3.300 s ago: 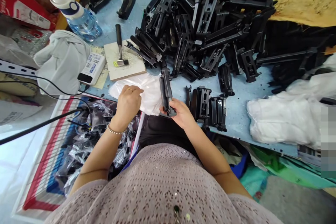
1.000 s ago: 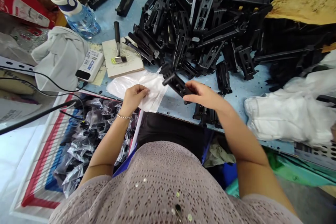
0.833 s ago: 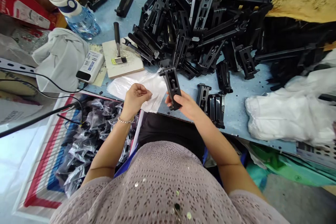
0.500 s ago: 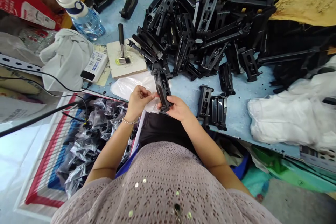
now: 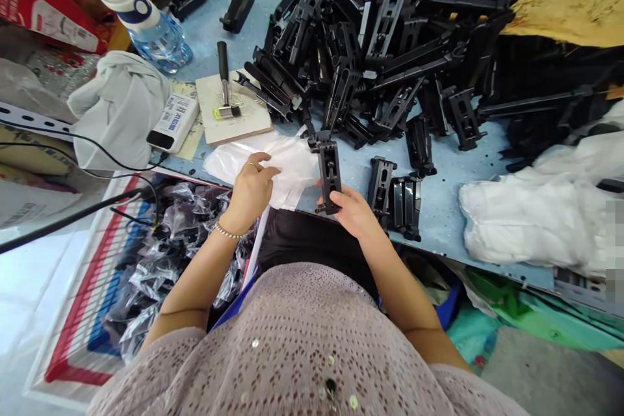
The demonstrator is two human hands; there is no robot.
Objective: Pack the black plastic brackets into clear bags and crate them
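Since half a second before, the black plastic bracket (image 5: pixel 329 170) had been carried rightward and away from the left hand (image 5: pixel 251 190), which had been touching it and was now apart from it. It was held upright by its lower end in the right hand (image 5: pixel 351 211), the fingers pressed around it, just over the near edge of the blue table (image 5: pixel 441 205). The left hand was laid on the stack of clear plastic bags (image 5: pixel 273 162) at that same near edge, with thumb and fingertips drawn together on the top film; whether a bag was actually pinched could not be told. Just right of the held piece, three more brackets (image 5: pixel 396 195) were seen lying side by side near the edge. Behind them the middle and far side of the table were covered by a large heap of black parts (image 5: pixel 385 45). Toward the left edge a small hammer (image 5: pixel 224 84) was rested on a pale board (image 5: pixel 234 114), with a power bank (image 5: pixel 173 123), a grey cloth (image 5: pixel 119 107) and a water bottle (image 5: pixel 143 19) beside it. White bagged bundles (image 5: pixel 531 214) were piled at the right edge.
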